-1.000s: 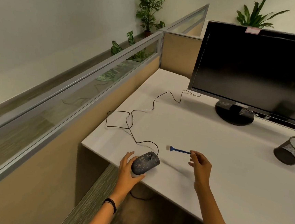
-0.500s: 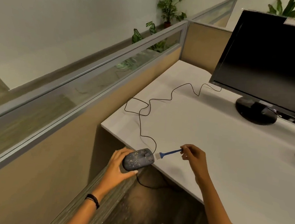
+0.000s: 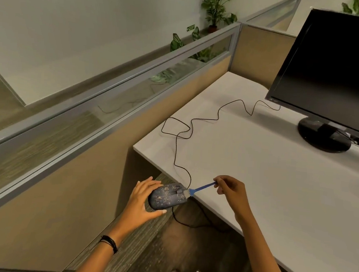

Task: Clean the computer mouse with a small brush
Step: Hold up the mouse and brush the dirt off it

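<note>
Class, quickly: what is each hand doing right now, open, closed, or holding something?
Left hand: holding the mouse, fingers and thumb curled round it.
Right hand: pinching the brush by its handle end, bristles at the mouse's front.

Wide open room lies on the white surface (image 3: pixel 277 198) between the right hand (image 3: pixel 232 193) and the round base (image 3: pixel 323 138) of the monitor (image 3: pixel 336 69), whose screen overhangs the far right. The mouse cable (image 3: pixel 175 148) loops over the left part, from the near corner toward the monitor. A glass-topped partition (image 3: pixel 72 180) closes the left side. At the corner, the left hand (image 3: pixel 141 199) gripping the mouse (image 3: pixel 166 196) and the brush (image 3: pixel 202 187) pinched in the right hand crowd the edge.
</note>
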Tool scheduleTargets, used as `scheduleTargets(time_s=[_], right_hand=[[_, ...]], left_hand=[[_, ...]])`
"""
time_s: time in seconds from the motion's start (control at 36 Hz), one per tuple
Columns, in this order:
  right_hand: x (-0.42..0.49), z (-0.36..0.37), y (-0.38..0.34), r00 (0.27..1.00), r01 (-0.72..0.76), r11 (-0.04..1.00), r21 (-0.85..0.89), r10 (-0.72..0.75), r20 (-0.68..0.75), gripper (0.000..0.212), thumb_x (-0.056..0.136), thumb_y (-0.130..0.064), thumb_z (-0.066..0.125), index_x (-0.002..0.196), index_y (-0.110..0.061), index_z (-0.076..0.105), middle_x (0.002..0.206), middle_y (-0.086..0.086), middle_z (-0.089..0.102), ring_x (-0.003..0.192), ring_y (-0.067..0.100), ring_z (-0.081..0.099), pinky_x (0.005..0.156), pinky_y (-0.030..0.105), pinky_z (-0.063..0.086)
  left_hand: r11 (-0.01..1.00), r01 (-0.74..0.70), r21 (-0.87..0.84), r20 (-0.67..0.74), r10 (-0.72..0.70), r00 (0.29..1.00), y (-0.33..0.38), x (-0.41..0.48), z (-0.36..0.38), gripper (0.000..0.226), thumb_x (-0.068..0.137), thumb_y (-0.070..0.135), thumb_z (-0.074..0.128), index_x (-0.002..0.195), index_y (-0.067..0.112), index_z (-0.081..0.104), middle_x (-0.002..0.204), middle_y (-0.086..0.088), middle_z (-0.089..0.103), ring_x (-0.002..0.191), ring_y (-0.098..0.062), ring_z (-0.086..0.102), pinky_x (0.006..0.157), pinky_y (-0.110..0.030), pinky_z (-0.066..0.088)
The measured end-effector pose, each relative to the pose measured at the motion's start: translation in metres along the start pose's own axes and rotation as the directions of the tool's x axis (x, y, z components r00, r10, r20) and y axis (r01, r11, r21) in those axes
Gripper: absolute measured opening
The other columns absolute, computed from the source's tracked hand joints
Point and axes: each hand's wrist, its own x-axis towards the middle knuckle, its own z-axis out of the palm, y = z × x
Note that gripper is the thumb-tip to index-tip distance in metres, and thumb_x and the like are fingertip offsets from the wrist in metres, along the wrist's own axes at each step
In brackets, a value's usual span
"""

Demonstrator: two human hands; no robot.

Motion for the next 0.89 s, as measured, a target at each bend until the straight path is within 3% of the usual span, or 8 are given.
scheduleTargets(time_s=[0.19, 0.31, 0.47, 0.64, 0.78, 0.89], right_hand=[[-0.001, 0.004, 0.000, 1.000, -0.002, 1.000, -0.001, 0.002, 0.010, 0.017, 0.092, -0.016, 0.054, 0.086, -0.018, 0.070, 0.075, 0.002, 0.069, 0.064, 0.012, 0.060, 0.061, 0.016, 0.053], [-0.003, 0.007, 0.003, 1.000, 0.001, 1.000, -0.019, 0.000, 0.027, 0.016, 0.092, -0.015, 0.054, 0.088, -0.014, 0.070, 0.077, 0.004, 0.069, 0.065, 0.013, 0.060, 0.061, 0.017, 0.053], [-0.003, 0.009, 0.003, 0.993, 0.022, 0.999, 0.040, -0.017, -0.113, 0.016, 0.091, -0.013, 0.056, 0.086, -0.019, 0.069, 0.076, 0.002, 0.070, 0.063, 0.010, 0.062, 0.060, 0.017, 0.052], [-0.003, 0.013, 0.004, 0.999, 0.034, 0.999, 0.010, -0.034, -0.034, 0.016, 0.090, -0.013, 0.057, 0.084, -0.020, 0.071, 0.073, 0.001, 0.070, 0.060, 0.007, 0.061, 0.060, 0.014, 0.053], [-0.002, 0.011, 0.010, 0.985, 0.052, 0.998, 0.023, -0.048, -0.164, 0.013, 0.090, -0.011, 0.057, 0.088, -0.011, 0.070, 0.074, 0.001, 0.069, 0.059, 0.003, 0.061, 0.057, 0.010, 0.051], [-0.002, 0.011, 0.006, 0.992, 0.052, 0.996, 0.073, -0.043, -0.116, 0.016, 0.090, -0.014, 0.057, 0.085, -0.019, 0.072, 0.069, -0.005, 0.071, 0.060, 0.006, 0.062, 0.060, 0.011, 0.051]], left_hand=[[1.000, 0.017, -0.013, -0.014, -0.018, 1.000, -0.003, -0.004, -0.002, 0.074, 0.067, 0.066, 0.065, 0.129, 0.033, 0.043, 0.136, 0.021, 0.038, 0.136, 0.007, 0.015, 0.116, -0.040, 0.004], [1.000, 0.015, -0.010, -0.025, -0.015, 1.000, -0.004, -0.005, -0.003, 0.073, 0.067, 0.060, 0.070, 0.129, 0.028, 0.047, 0.135, 0.019, 0.040, 0.137, 0.000, 0.018, 0.116, -0.043, 0.005], [0.999, 0.025, -0.021, -0.013, -0.026, 1.000, -0.002, -0.006, -0.004, 0.071, 0.066, 0.050, 0.076, 0.127, 0.028, 0.046, 0.134, 0.020, 0.037, 0.138, -0.007, 0.020, 0.117, -0.048, 0.006], [0.999, 0.032, -0.036, -0.010, -0.032, 0.999, 0.001, -0.006, -0.006, 0.069, 0.067, 0.041, 0.079, 0.126, 0.028, 0.046, 0.134, 0.020, 0.036, 0.138, -0.010, 0.020, 0.116, -0.051, 0.009], [0.999, 0.030, -0.034, -0.020, -0.031, 0.999, 0.001, -0.007, -0.007, 0.068, 0.067, 0.042, 0.079, 0.126, 0.024, 0.049, 0.135, 0.017, 0.038, 0.138, -0.009, 0.019, 0.117, -0.048, 0.006], [0.999, 0.035, -0.028, -0.018, -0.035, 0.999, 0.003, -0.006, -0.008, 0.068, 0.068, 0.040, 0.080, 0.126, 0.021, 0.051, 0.136, 0.014, 0.040, 0.139, -0.011, 0.020, 0.117, -0.050, 0.006]])
